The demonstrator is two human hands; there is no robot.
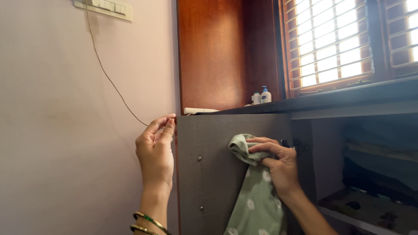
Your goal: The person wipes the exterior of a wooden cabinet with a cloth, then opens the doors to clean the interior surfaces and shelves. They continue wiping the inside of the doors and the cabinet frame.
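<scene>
A grey cabinet door (209, 174) stands swung open, its inner face toward me. My left hand (155, 150) pinches the door's upper outer edge with thumb and fingers. My right hand (278, 163) presses a bunched pale green cloth with white flowers (254, 191) against the door's inner face, near its hinge side. The cloth's loose end hangs down below the hand. Bangles sit on my left wrist.
A dark counter (348, 98) runs above the cabinet, with two small bottles (262, 95) in its corner under a louvred window (331, 43). Inside the cabinet are shelves (370, 209) with dark items. A cable (109, 74) hangs down the pink wall from a switch plate.
</scene>
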